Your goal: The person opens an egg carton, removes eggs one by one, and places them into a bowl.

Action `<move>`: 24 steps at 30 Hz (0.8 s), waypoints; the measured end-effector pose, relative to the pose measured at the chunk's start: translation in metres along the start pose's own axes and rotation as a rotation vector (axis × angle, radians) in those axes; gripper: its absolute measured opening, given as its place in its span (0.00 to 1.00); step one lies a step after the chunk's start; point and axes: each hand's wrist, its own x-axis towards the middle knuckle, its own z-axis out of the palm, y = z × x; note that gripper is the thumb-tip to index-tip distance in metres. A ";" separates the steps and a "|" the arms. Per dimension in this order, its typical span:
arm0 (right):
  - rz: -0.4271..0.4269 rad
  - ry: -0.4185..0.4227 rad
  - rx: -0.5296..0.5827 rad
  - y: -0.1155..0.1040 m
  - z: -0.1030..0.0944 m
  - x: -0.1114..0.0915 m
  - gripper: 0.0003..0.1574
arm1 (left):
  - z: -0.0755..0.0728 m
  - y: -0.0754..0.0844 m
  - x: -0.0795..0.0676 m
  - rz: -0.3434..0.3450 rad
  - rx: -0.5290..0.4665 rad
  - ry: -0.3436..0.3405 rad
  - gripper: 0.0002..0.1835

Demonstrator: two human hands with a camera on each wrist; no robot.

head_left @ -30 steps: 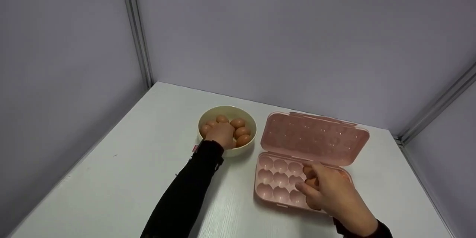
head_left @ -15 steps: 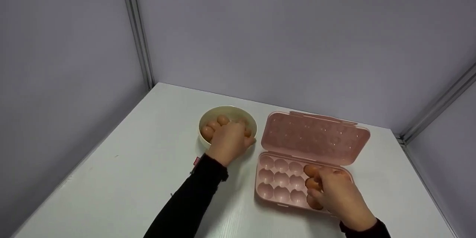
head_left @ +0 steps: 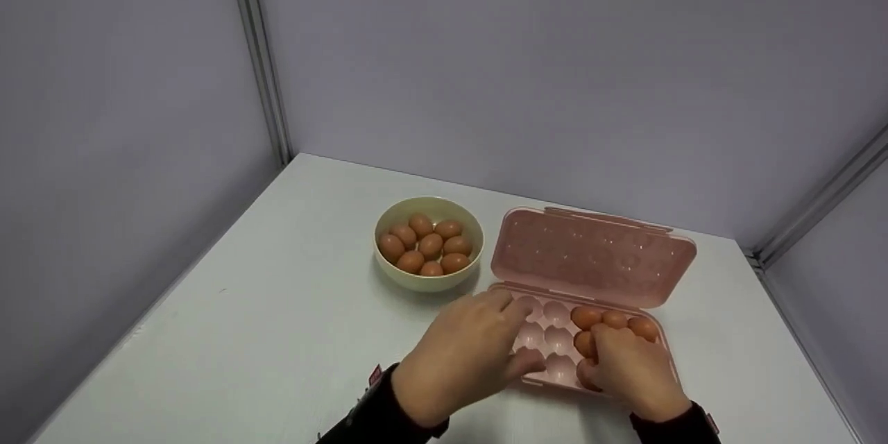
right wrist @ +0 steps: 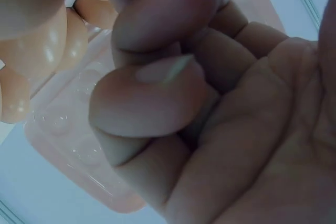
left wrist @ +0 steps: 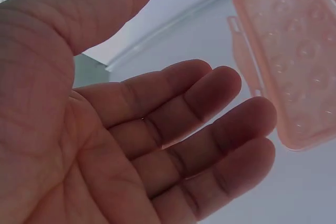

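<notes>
My left hand [head_left: 465, 350] hovers beside and partly over the left end of a pink egg carton [head_left: 559, 340]. Its palm [left wrist: 84, 156] and loosely bent fingers hold nothing. Over the carton's right half is my right hand [head_left: 637, 369], with its fingertips down at the brown eggs [head_left: 586, 318]. In the right wrist view some of its fingers [right wrist: 152, 100] curl toward the palm, and a large egg [right wrist: 31, 3] sits close at the upper left. Whether the fingertips pinch an egg is hidden. Eggs fill cups in the back right; the hand covers others.
A cream bowl [head_left: 428, 284] holding several brown eggs [head_left: 431, 245] stands left of the carton. The carton's pink lid [head_left: 593, 257] leans open behind it. Grey walls [head_left: 485, 69] border the white table [head_left: 277, 277] at the back and sides.
My left hand has come out of the bowl, empty, and moved right and nearer to the carton. My right hand's fingers have drawn in and lowered among the carton's eggs.
</notes>
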 end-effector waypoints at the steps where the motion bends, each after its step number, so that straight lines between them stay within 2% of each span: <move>1: -0.005 0.004 -0.013 0.000 0.001 0.000 0.24 | -0.001 0.003 -0.002 0.014 0.029 0.010 0.26; 4: -0.008 0.020 -0.027 -0.001 0.003 -0.001 0.24 | -0.003 0.011 -0.006 0.052 0.105 0.011 0.25; 6: 0.006 0.011 -0.024 -0.002 0.004 -0.002 0.23 | -0.004 0.016 -0.008 0.073 0.122 -0.011 0.24; 10: 0.035 -0.030 -0.003 -0.003 0.006 0.000 0.23 | -0.009 0.020 -0.012 0.094 0.079 -0.081 0.25; 14: 0.013 -0.028 -0.013 0.000 0.005 0.001 0.26 | -0.012 0.022 -0.013 0.100 0.051 -0.115 0.26; 16: -0.006 -0.004 -0.015 0.001 0.003 0.001 0.24 | -0.012 0.022 -0.014 0.100 0.054 -0.115 0.27; 21: -0.017 0.066 0.028 0.001 -0.011 -0.005 0.11 | -0.011 0.021 -0.014 0.110 0.073 -0.084 0.28; 24: -0.071 0.160 0.094 -0.002 -0.021 -0.009 0.16 | -0.011 0.021 -0.014 0.115 0.086 -0.070 0.27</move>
